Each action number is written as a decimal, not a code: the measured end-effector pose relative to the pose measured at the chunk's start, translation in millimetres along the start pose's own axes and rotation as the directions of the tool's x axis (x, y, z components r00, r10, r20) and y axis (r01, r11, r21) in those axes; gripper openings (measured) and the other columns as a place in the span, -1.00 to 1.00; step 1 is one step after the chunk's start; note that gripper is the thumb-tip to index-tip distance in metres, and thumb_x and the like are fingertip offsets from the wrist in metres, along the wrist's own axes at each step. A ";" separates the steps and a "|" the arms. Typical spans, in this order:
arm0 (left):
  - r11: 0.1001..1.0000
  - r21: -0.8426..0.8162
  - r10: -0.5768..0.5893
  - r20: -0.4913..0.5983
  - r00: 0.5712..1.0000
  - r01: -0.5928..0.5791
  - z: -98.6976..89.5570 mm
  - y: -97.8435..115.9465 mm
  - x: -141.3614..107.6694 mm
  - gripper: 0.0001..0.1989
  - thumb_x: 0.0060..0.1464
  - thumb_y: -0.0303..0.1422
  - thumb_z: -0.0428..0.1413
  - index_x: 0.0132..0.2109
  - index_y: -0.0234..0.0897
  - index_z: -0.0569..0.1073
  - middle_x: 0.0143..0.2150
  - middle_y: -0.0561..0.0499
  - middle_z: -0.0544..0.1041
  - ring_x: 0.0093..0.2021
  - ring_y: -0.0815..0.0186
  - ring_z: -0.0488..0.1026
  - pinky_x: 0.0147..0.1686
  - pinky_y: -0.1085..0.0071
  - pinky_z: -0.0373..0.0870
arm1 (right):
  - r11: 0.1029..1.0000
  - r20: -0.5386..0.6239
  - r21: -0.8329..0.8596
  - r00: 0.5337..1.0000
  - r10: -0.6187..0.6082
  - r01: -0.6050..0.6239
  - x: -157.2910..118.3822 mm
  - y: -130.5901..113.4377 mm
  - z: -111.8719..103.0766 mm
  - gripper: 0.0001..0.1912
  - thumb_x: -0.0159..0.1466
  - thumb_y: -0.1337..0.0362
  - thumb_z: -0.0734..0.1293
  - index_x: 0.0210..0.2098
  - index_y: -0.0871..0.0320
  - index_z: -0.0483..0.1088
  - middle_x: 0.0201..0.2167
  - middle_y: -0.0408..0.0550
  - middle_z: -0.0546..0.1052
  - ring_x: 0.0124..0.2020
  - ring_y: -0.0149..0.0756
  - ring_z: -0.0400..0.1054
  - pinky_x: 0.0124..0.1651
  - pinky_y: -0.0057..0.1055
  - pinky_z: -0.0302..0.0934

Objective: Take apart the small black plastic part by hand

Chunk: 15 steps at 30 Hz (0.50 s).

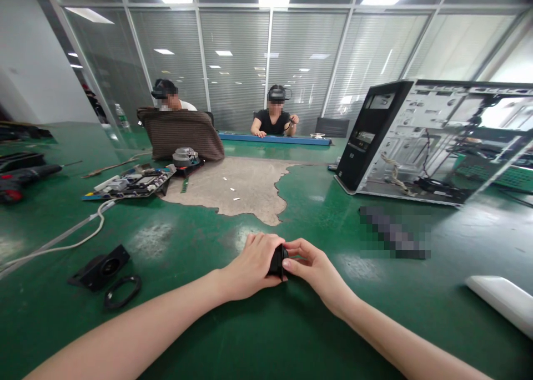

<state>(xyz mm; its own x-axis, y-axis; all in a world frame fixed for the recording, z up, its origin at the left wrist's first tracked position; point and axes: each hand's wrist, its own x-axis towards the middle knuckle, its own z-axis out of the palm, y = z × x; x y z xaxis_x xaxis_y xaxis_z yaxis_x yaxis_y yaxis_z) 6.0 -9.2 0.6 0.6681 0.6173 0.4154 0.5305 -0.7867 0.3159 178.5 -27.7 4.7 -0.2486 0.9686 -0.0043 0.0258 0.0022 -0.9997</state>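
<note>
Grips a small black plastic part [276, 263] between both hands at the near middle of a green desk [216, 341]. Cups one side of the part with the curled left hand [253, 264], and pinches the edge of the other with the fingers [298, 244] and thumb of the right hand [320, 273]. Shows, near the left forearm, a black housing [99, 266] with a round centre, and just beside it a black ring [122, 292]. Takes in, farther left, a white cable [101, 219], a circuit board [135, 181] and a power drill [35, 176]; at right, a pixelated dark strip [391, 233], a white object [502, 299] cut by the frame and, beyond, an open computer tower [372, 122]. Includes at back two co-workers in headgear, one partly behind a brown fabric-covered object [181, 133], the other behind a blue bar [275, 140].
</note>
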 end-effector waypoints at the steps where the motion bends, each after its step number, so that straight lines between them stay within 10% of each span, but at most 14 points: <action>1: 1.000 -0.002 0.002 -0.002 1.000 -0.002 0.0 -0.3 0.1 -0.43 -0.05 -0.30 0.14 0.05 -0.24 0.04 0.00 -0.13 0.28 -0.06 0.13 0.23 -0.10 0.20 0.12 | 1.000 -0.015 0.005 1.000 -0.021 0.022 -1.2 1.4 1.4 -0.71 0.02 0.21 0.40 -0.28 0.15 0.32 -0.34 -0.12 0.47 -0.36 -0.34 0.39 -0.28 -0.37 0.28; 15: 0.998 -0.049 -0.050 0.011 0.999 0.051 0.6 -3.2 3.5 -0.42 -0.12 -0.30 0.18 0.01 -0.21 0.08 -0.08 -0.08 0.32 -0.11 0.15 0.27 -0.13 0.24 0.13 | 0.993 0.045 0.012 0.992 -0.119 0.118 -5.3 3.6 3.1 -0.80 0.12 0.23 0.32 -0.25 0.09 0.30 -0.31 -0.15 0.45 -0.28 -0.32 0.39 -0.26 -0.39 0.30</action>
<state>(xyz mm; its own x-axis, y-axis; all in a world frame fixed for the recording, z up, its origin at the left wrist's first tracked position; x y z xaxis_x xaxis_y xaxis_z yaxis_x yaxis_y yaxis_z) 6.9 -4.5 0.5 0.6464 0.6563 0.3892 0.5378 -0.7537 0.3777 176.9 -33.7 1.0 -0.2932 0.9493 0.1134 -0.0154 0.1139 -0.9934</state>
